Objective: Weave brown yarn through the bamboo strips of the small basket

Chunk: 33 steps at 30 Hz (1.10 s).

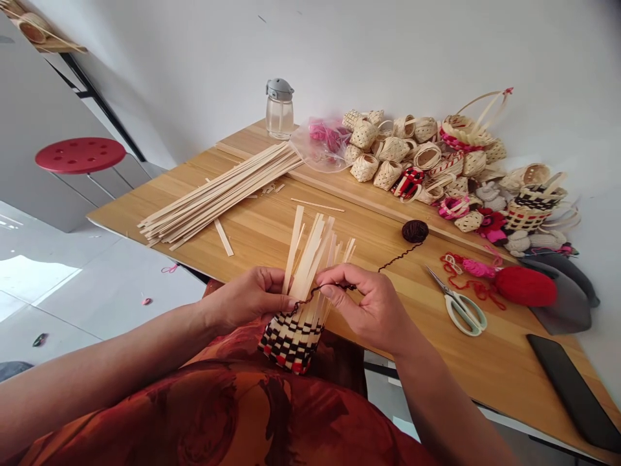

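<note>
A small half-woven basket (294, 340) with a black, cream and red checked base rests at my lap, its pale strips (310, 249) standing up. My left hand (262, 294) is closed on the basket's left side, thumb at the top edge of the weave. In front of the strips, my right hand (359, 301) pinches the dark yarn (398, 259) between thumb and forefinger. From the left thumb the yarn crosses the strips to the right fingers, then runs on to a dark yarn ball (414, 231) on the table.
Scissors (460, 307), a red yarn ball (526, 286) and a black phone (575, 388) lie at the right. A bundle of strips (223, 194) lies back left, near a bottle (279, 110). Small woven baskets (392, 149) line the wall. A red stool (80, 155) stands left.
</note>
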### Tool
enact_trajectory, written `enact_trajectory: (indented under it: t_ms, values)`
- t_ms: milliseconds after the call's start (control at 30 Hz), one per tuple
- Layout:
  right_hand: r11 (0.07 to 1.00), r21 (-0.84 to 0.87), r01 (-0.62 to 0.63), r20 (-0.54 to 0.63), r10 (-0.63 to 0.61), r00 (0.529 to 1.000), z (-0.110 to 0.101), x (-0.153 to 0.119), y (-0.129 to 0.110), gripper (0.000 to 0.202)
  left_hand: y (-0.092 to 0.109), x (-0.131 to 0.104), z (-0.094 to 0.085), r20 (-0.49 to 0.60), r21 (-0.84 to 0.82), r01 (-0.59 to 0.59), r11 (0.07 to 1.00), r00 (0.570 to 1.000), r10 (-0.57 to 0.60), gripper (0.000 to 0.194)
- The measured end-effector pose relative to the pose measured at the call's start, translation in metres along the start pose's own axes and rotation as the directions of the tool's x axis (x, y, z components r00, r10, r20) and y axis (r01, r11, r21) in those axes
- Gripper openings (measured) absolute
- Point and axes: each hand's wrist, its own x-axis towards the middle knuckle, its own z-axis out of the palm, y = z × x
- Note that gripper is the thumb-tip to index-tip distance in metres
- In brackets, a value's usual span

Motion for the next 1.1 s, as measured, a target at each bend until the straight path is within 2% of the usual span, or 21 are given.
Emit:
enact_trajectory:
  t_ms: [100, 167, 333, 400, 467, 567, 800, 933, 1100]
  values:
    - [1.000, 0.022, -0.021, -0.048, 0.022, 0.999, -0.004, 0.003, -0.002, 0.011, 0.000, 0.000, 0.002, 0.016, -0.017, 0.008, 1.000, 1.000, -0.007, 0.029]
    - [0.997, 0.062, -0.039, -0.060, 0.043, 0.997, -0.015, 0.007, -0.006, 0.013, 0.000, 0.000, 0.003, 0.042, -0.025, 0.008, 1.000, 0.999, -0.007, 0.028]
    - [0.987, 0.138, -0.084, 0.180, 0.058, 0.982, -0.059, 0.027, -0.012, 0.023, -0.001, 0.002, 0.004, 0.063, 0.015, -0.005, 1.000, 0.998, 0.004, 0.032]
    - [0.983, 0.161, -0.090, 0.164, 0.063, 0.984, -0.073, 0.037, -0.011, 0.025, -0.002, 0.002, 0.004, 0.032, 0.077, 0.006, 0.997, 0.999, -0.008, 0.033]
    - [0.982, 0.174, -0.071, 0.091, 0.056, 0.994, -0.080, 0.048, -0.009, 0.026, -0.003, 0.003, 0.005, 0.018, 0.128, 0.018, 0.992, 1.000, -0.021, 0.033]
    - [0.986, 0.163, -0.041, 0.020, 0.038, 0.999, -0.078, 0.064, -0.006, 0.029, -0.003, 0.002, 0.006, 0.033, 0.164, 0.018, 0.986, 0.999, -0.024, 0.034]
    - [0.983, 0.181, -0.021, -0.080, 0.036, 0.996, -0.059, 0.085, -0.005, 0.039, 0.003, 0.000, 0.008, 0.060, 0.258, 0.034, 0.966, 0.997, -0.051, 0.032]
    - [0.990, 0.143, -0.016, -0.118, 0.033, 0.992, -0.053, 0.089, -0.003, 0.039, 0.003, 0.002, 0.006, 0.089, 0.269, 0.027, 0.963, 0.995, -0.053, 0.031]
    - [0.994, -0.053, -0.096, -0.222, 0.082, 0.972, -0.056, 0.075, 0.006, 0.029, 0.001, 0.003, 0.002, 0.098, 0.257, 0.012, 0.966, 0.994, -0.039, 0.027]
